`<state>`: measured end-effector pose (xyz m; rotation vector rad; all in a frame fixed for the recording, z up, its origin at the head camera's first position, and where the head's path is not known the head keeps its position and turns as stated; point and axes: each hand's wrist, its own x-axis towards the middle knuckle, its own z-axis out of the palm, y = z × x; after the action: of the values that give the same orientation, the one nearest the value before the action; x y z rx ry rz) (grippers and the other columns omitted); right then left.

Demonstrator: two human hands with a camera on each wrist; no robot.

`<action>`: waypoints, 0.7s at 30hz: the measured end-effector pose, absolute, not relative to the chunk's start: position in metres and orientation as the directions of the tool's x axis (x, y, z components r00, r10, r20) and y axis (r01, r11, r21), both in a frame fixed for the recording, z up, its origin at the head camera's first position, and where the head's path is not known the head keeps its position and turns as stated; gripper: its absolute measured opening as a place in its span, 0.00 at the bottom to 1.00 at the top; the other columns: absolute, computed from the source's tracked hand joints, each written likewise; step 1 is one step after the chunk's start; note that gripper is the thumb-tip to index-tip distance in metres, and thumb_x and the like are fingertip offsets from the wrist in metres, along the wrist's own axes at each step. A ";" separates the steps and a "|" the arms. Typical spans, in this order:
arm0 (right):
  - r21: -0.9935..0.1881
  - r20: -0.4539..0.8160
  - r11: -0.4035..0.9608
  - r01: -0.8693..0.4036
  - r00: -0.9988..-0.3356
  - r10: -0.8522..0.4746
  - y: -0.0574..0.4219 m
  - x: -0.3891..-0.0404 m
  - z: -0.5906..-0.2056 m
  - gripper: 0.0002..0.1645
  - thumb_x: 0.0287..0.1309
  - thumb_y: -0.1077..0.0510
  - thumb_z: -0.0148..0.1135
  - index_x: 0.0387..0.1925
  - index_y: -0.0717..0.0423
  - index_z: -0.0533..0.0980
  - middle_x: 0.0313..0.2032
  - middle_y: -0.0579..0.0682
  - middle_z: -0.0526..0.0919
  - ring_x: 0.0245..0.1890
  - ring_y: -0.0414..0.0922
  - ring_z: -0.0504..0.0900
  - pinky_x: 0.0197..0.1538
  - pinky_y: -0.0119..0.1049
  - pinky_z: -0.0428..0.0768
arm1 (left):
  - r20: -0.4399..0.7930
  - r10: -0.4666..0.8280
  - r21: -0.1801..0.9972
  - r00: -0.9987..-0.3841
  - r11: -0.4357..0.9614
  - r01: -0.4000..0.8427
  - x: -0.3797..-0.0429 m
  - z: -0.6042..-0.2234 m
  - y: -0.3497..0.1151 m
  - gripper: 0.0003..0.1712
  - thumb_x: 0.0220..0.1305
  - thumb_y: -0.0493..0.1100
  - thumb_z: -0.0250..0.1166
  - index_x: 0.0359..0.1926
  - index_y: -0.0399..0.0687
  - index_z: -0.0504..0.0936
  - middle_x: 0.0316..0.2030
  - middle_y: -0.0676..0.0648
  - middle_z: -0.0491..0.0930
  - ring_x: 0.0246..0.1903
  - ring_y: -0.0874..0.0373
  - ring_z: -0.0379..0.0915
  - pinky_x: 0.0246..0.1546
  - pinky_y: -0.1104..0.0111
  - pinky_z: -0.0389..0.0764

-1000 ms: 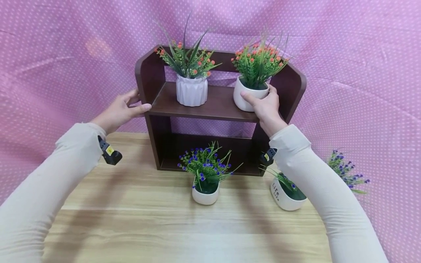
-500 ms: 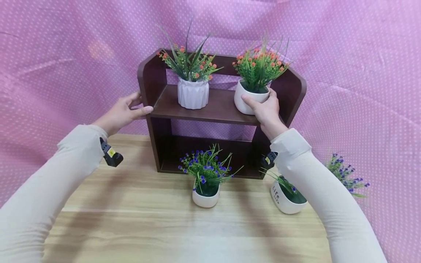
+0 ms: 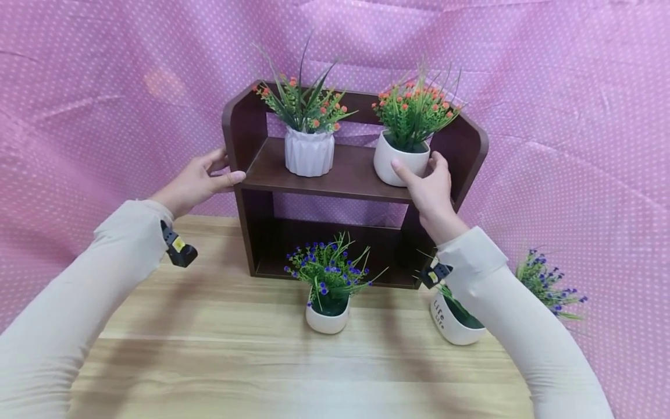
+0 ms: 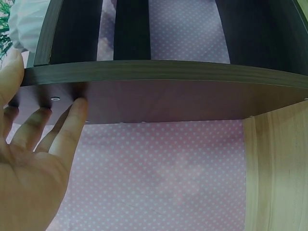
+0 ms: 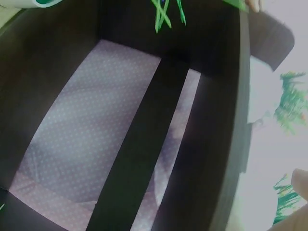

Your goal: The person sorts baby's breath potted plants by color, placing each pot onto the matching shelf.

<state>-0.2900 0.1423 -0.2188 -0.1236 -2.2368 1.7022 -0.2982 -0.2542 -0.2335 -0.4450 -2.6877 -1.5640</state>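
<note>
A dark brown two-tier shelf [image 3: 335, 183] stands upright at the back of the table. At its left side panel, my left hand [image 3: 193, 183] holds the edge, thumb over the front and fingertips against the outer face [image 4: 144, 98]. On the upper tier, a smooth white pot [image 3: 392, 166] with orange flowers stands at the right. My right hand [image 3: 435, 195] is spread around its right front, thumb overlapping the pot and fingers apart from it. A ribbed white pot [image 3: 310, 154] with orange flowers and long leaves sits left of it. Only part of my right hand shows in the right wrist view.
A white pot [image 3: 327, 323] with blue flowers stands on the wooden table [image 3: 251, 361] before the shelf. Another, lettered "Life" [image 3: 452, 326], is at the right, partly behind my right sleeve. Pink dotted cloth [image 3: 104, 116] hangs behind.
My right hand has loosened from the smooth white pot and shifted slightly right and down, its fingers spreading. The pot stays on the upper tier. My left hand keeps its place on the shelf.
</note>
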 end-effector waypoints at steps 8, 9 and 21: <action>-0.935 0.315 0.212 -0.283 -0.940 0.135 0.148 -0.246 -0.234 0.52 0.58 0.49 0.65 0.73 0.62 0.47 0.73 0.57 0.52 0.73 0.44 0.51 0.74 0.37 0.52 | 0.138 0.240 0.852 -0.961 0.465 0.238 -0.297 -0.236 -0.253 0.44 0.66 0.54 0.61 0.75 0.63 0.47 0.72 0.43 0.55 0.71 0.46 0.50 0.67 0.47 0.61; -0.933 0.324 0.202 -0.297 -0.939 0.117 0.149 -0.241 -0.237 0.51 0.59 0.49 0.64 0.73 0.62 0.48 0.73 0.57 0.52 0.73 0.44 0.52 0.74 0.37 0.52 | 0.141 0.240 0.853 -0.960 0.463 0.241 -0.297 -0.236 -0.253 0.44 0.66 0.54 0.61 0.75 0.63 0.47 0.72 0.43 0.55 0.71 0.46 0.51 0.67 0.48 0.62; -0.892 0.351 0.282 -0.353 -0.935 -0.058 0.166 -0.183 -0.283 0.48 0.60 0.55 0.66 0.73 0.55 0.50 0.73 0.49 0.54 0.73 0.41 0.51 0.74 0.40 0.52 | 0.155 0.243 0.854 -0.957 0.455 0.254 -0.299 -0.236 -0.253 0.42 0.67 0.52 0.60 0.75 0.65 0.48 0.71 0.43 0.57 0.68 0.47 0.59 0.59 0.60 0.75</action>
<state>-0.1829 0.1663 -0.2832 0.3782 -2.3031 1.7033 -0.2994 -0.2530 -0.2358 -0.4565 -2.6705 -1.5699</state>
